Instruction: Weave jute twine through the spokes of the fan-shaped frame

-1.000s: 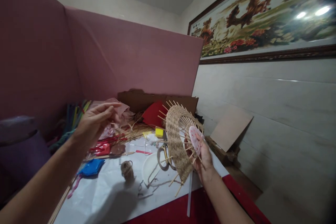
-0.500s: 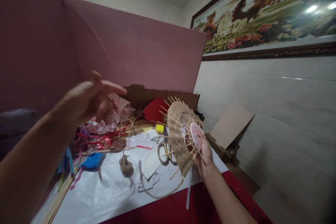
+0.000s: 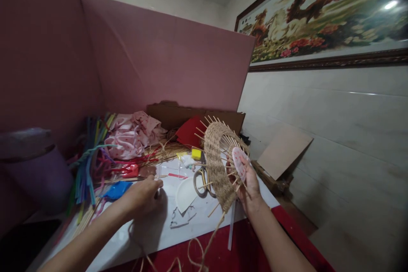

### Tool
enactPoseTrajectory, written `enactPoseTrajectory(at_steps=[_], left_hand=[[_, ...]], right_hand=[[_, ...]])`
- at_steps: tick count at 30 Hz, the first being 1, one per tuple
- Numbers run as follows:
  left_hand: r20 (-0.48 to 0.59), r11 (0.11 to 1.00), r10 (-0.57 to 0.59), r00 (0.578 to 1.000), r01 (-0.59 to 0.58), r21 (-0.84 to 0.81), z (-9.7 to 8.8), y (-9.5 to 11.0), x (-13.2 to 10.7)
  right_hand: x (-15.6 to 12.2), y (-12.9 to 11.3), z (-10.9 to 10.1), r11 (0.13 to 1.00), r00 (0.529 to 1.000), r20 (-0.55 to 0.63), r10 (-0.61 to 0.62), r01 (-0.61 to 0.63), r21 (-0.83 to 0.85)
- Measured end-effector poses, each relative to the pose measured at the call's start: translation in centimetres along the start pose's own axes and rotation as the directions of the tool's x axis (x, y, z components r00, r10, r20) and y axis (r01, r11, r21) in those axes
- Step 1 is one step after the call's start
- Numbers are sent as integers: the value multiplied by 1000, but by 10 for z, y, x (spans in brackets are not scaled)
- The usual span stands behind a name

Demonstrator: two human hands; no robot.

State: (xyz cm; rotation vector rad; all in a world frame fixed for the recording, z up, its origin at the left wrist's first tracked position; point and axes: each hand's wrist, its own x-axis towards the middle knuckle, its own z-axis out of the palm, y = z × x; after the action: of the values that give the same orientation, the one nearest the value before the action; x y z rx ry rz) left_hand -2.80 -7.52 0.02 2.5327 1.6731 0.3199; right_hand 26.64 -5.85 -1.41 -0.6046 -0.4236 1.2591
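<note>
Fan-shaped tan twine weave (image 3: 217, 170) on pale wooden sticks (image 3: 213, 210), up above the white-sheeted worktop (image 3: 177, 234): best steadied at its pink-patterned round hub (image 3: 238, 163), loose brown twine tail (image 3: 216, 231) clear of stick tips. Band dense, curved, stick ends bare. Right hand (image 3: 250, 187): grip clamped on hub. Left hand (image 3: 145, 194): low, fingers bent; can't tell if its grip holds anything.

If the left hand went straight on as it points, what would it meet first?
Likely the red strip just ahead; depth is unclear, so the left hand might pass above it.
</note>
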Motion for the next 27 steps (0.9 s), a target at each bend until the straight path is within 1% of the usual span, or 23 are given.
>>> enactPoseTrajectory(at_steps=[1,3,5,6,8,9,11,12,13,14,15,16,17,18,19,20,21,22,23,24,25,26,27], left_hand=[[23,1000,22,1000,-21,-21,4,-2,0],[12,991,40,999,-38,-126,7,-7,5],[-73,930,-10,997,-18,-366,5,-12,15],[-125,851,-74,989,-3,-525,2,-14,21],[-200,618,-220,955,-22,-786,-7,-17,33],[-222,558,-254,941,-45,-828,-13,-18,38],[-285,527,-303,909,-90,-845,-28,-17,45],[-333,528,-341,879,-114,-842,-37,-16,48],[-407,535,-392,825,-155,-830,-46,-14,49],[-547,558,-464,696,-251,-791,-55,-13,50],[-658,573,-505,559,-352,-740,-63,-13,51],[-702,589,-490,518,-397,-704,-71,-13,51],[-741,646,-456,492,-389,-656,-78,-13,51],[-763,724,-399,508,-336,-603,-84,-14,50],[-773,817,-331,541,-246,-521,-88,-15,50],[-765,893,-266,587,-149,-425,-90,-15,49],[-744,940,-216,632,-70,-333,-91,-13,47],[-721,956,-196,665,-33,-290,-89,-9,46],[-684,977,-162,712,17,-214,-86,-2,45],[-641,982,-147,753,32,-188,-81,6,43],[-583,967,-155,798,1,-256,-74,17,41],[-488,906,-181,854,-48,-420,-67,29,38],[-355,774,-169,920,-100,-626,-58,42,35]], right_hand=[[-1,-1,1,1000,1000,-1,31,-31,-3],[-3,-2,3,997,997,-16,81,-80,6],[-5,-3,6,996,995,-36,90,-89,28],[-6,-3,8,996,995,-43,88,-87,37],[-6,-3,9,996,996,-42,75,-73,52],[-6,-3,9,996,997,-36,69,-67,55],[-5,-3,9,996,997,-30,65,-63,55],[-4,-3,9,996,997,-34,68,-66,54],[-4,-3,9,996,996,-46,70,-68,55],[-4,-3,10,996,996,-60,70,-66,63],[-5,-3,11,995,995,-74,70,-64,77],[-6,-4,12,993,993,-86,78,-70,91],[-7,-4,13,992,991,-97,88,-78,100],[-8,-5,14,991,990,-101,99,-89,104],[-8,-5,14,990,989,-101,108,-98,101],[-9,-5,15,990,989,-98,114,-105,94],[-10,-6,16,990,989,-93,116,-107,89],[-10,-6,16,990,990,-90,112,-104,90],[-10,-6,17,990,990,-86,109,-100,98],[-10,-6,18,989,990,-87,109,-100,108],[-10,-6,18,989,990,-91,107,-97,116],[-10,-6,18,989,991,-91,101,-89,121],[-10,-5,18,990,992,-86,88,-77,121]])
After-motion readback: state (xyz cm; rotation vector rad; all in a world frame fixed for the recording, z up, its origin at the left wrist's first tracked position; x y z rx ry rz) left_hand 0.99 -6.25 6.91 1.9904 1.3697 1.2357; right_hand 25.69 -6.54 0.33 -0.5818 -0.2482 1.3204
